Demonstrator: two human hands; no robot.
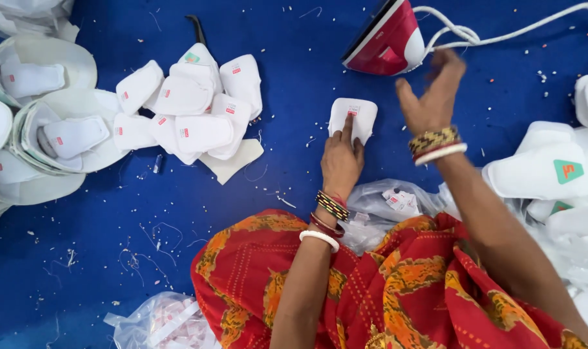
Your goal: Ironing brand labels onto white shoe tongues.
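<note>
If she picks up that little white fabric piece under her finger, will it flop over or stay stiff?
The small white fabric piece with a red label lies flat on the blue cloth surface under the left hand, so it probably bends easily. It looks thin, so likely very light. Being flat, it should slide when pushed, not roll.

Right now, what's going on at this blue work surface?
A person sits at a blue surface. Their left hand presses a white fabric piece with a small red label flat on it. The right hand is open beside a red and white iron, not gripping it. A pile of similar labelled pieces lies to the left, and stacked white slipper parts sit at the left edge.
</note>
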